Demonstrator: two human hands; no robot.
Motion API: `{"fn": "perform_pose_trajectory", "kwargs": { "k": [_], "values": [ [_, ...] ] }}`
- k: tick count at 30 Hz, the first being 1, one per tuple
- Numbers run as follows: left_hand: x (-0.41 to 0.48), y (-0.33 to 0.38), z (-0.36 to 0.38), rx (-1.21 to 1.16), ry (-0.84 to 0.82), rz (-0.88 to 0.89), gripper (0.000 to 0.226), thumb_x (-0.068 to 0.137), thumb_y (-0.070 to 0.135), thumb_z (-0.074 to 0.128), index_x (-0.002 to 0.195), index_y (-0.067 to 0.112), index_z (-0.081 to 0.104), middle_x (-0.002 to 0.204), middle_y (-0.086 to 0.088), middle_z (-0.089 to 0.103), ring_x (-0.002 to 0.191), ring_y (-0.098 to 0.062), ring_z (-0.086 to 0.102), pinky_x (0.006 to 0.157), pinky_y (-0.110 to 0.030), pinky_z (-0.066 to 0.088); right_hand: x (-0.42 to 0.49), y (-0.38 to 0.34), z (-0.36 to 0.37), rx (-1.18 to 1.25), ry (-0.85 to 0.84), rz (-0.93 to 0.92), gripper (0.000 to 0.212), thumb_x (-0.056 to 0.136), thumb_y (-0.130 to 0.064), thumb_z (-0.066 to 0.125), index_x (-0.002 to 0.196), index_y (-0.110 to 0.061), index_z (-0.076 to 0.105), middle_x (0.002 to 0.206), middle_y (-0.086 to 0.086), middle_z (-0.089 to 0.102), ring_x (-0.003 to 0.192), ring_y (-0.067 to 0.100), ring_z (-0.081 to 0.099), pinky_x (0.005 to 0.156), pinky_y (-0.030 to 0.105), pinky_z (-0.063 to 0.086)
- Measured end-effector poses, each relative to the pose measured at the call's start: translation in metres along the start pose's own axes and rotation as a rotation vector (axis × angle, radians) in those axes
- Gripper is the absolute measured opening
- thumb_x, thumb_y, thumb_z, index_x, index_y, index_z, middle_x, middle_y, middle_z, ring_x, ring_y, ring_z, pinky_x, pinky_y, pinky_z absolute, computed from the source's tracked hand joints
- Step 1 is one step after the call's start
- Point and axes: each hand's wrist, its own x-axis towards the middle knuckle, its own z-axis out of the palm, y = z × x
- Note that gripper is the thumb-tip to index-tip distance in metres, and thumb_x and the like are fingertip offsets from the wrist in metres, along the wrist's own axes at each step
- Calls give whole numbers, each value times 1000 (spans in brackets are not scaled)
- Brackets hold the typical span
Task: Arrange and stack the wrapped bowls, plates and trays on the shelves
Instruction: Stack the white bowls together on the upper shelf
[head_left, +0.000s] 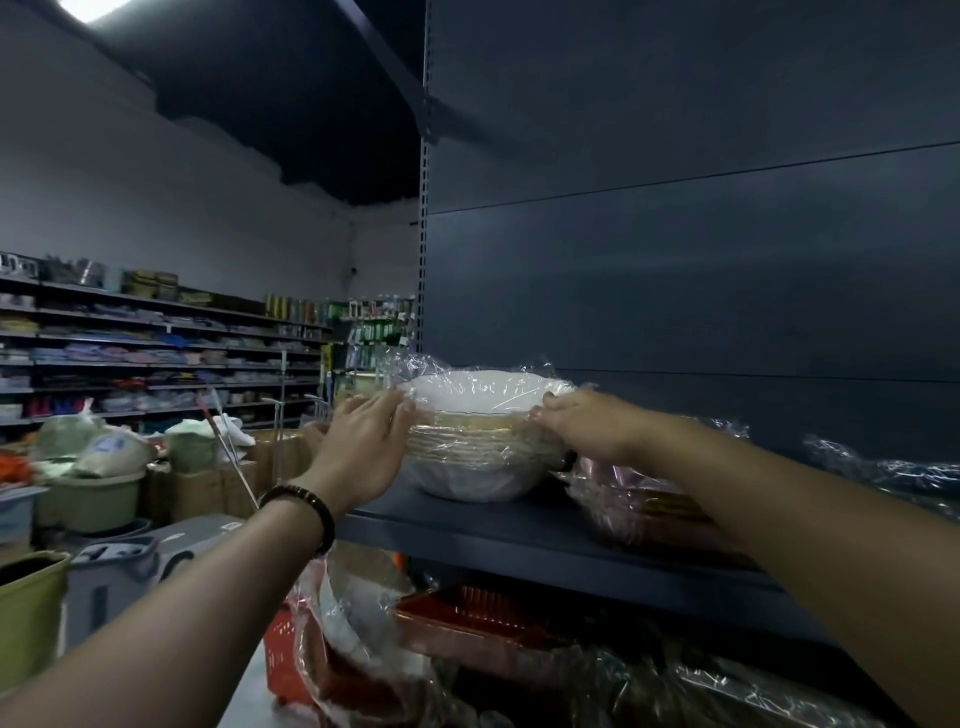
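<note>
Left hand (363, 436), fingers straight, presses the wrapped bowls (470, 462) from the left; right hand (584, 423) seemingly pinches their right rim.

On shelf (519, 527), near left end: wrapped bowl stack (483, 447). left hand (363, 441) against stack's left side, right hand (587, 426) gripping right rim. wrapped trays (639, 512) just right of stack, behind right forearm. Below shelf: wrapped plates (353, 618), it seems; basket (283, 660) left of them

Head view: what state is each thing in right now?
Bowls: wrapped, stacked, upright on the shelf.
Left hand: fingers straight, pressing the bowls' left side.
Right hand: fingers curled on the bowls' right rim.
Pink dishes: wrapped, lying right of the bowls.
</note>
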Motion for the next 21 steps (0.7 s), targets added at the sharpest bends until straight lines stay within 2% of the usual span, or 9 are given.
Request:
{"fn": "perform_pose_trajectory", "kwargs": {
  "k": [2,4,7,10,12,13,16,19,21],
  "values": [
    [0,-1,-1,64,-35,19,54,107,48,14,116,21,61,124,0,70,127,-23,60,119,-40,24,1,-4,-1,-17,-38,23,49,110,-44,44,137,-9,64,134,20,67,123,42,65,100,48,54],
    [1,-1,0,106,-59,20,60,105,47,12,123,18,61,134,-2,68,134,-23,57,120,-41,24,1,-6,0,-109,-77,20,51,111,-43,41,147,-10,58,146,19,60,132,40,60,108,47,51],
    [1,3,-1,68,-131,-36,59,112,46,17,144,16,56,159,-4,52,154,-23,38,126,-41,18,-4,-9,-5,-212,-143,-6,48,113,-36,35,154,-15,50,158,16,50,140,37,53,115,45,46],
    [-6,3,-8,-65,-181,-124,66,108,60,21,158,25,46,169,2,39,161,-24,25,131,-51,14,-12,-9,-14,-234,-82,-18,47,113,-44,32,149,-25,55,155,7,52,120,33,65,102,37,53],
    [-19,12,-16,-149,-90,-188,62,107,61,30,159,29,44,165,2,46,156,-25,36,127,-57,23,-19,-7,-18,-227,39,-36,43,110,-52,34,124,-28,67,131,3,64,98,26,68,90,37,53],
    [-29,18,-19,-143,-26,-194,57,109,55,38,159,30,43,161,2,50,151,-25,42,124,-57,27,-25,-6,-20,-228,104,-54,41,108,-54,38,116,-28,68,122,2,67,99,26,68,94,40,52],
    [-65,46,-21,-169,144,-140,50,106,34,59,154,33,45,151,5,54,130,-22,55,115,-59,36,-51,-5,-20,-179,269,-147,39,101,-53,52,126,-27,69,120,-3,72,112,21,67,102,43,52],
    [-104,74,-22,-429,289,-159,37,102,21,66,137,28,56,133,10,57,123,-13,57,109,-47,51,-97,-5,-20,-121,380,-264,24,98,-42,64,117,-27,71,108,-13,72,103,8,66,87,22,49],
    [-129,94,-18,-536,284,-131,20,100,18,66,118,27,63,115,12,66,107,-4,64,93,-38,59,-136,1,-20,-127,433,-321,14,96,-40,67,104,-30,73,98,-19,73,94,-1,66,78,14,44]
  ]
}}
